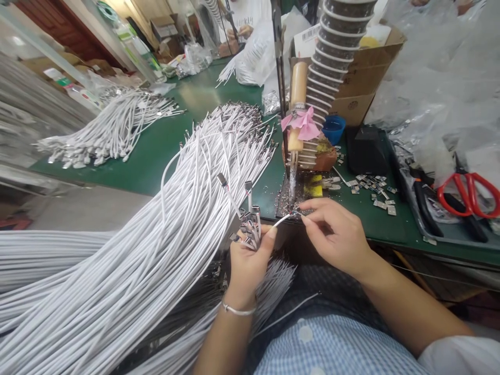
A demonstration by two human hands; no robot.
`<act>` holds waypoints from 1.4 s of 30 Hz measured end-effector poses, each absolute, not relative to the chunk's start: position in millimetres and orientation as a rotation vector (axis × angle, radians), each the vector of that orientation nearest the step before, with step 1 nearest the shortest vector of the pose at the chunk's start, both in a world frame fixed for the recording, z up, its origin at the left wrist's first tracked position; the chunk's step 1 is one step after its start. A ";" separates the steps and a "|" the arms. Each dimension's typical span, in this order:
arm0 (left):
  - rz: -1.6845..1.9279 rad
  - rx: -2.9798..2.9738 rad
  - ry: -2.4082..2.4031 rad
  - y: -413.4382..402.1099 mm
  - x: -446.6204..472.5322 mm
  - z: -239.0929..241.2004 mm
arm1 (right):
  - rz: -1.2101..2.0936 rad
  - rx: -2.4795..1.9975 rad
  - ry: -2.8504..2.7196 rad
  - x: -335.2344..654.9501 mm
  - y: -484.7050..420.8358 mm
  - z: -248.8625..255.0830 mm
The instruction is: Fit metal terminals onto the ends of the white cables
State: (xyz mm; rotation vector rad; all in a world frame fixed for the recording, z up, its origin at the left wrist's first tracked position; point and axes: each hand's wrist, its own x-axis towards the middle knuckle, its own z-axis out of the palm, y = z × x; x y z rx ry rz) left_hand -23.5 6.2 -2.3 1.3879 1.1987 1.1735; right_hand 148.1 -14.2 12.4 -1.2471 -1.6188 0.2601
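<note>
My left hand (248, 263) grips a small bunch of white cables (250, 229), their metal connector ends sticking up above the fist. My right hand (336, 234) pinches the tip of a single white cable (285, 219) that arcs over from the left hand. That tip sits at the dark work plate (287, 200) under the tip of an upright soldering iron with a wooden handle (299, 86). A big heap of white cables (164, 219) lies across the green table and my lap to the left.
Small metal shells (371, 187) are scattered right of the iron stand. Red-handled scissors (469, 192) and pliers lie in a tray at right. A blue cup (334, 127), a cardboard box (363, 78), a second cable pile (113, 127) and another person's hands (240, 32) are at the back.
</note>
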 end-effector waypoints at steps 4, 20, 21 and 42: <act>1.189 1.377 1.200 5.5 -23.7 -2.9 | 0.249 -1.237 -1.632 147.4 -14.5 12.2; 1.170 1.396 1.270 1.4 -25.2 -1.1 | 0.294 -1.234 -1.635 145.6 -20.4 14.0; 1.162 1.399 1.279 -0.4 -26.0 -1.4 | 0.307 -1.243 -1.636 145.5 -21.9 13.6; 0.825 0.762 1.037 -73.1 -47.0 -58.7 | 1.006 -1.271 -1.816 143.1 -57.5 0.9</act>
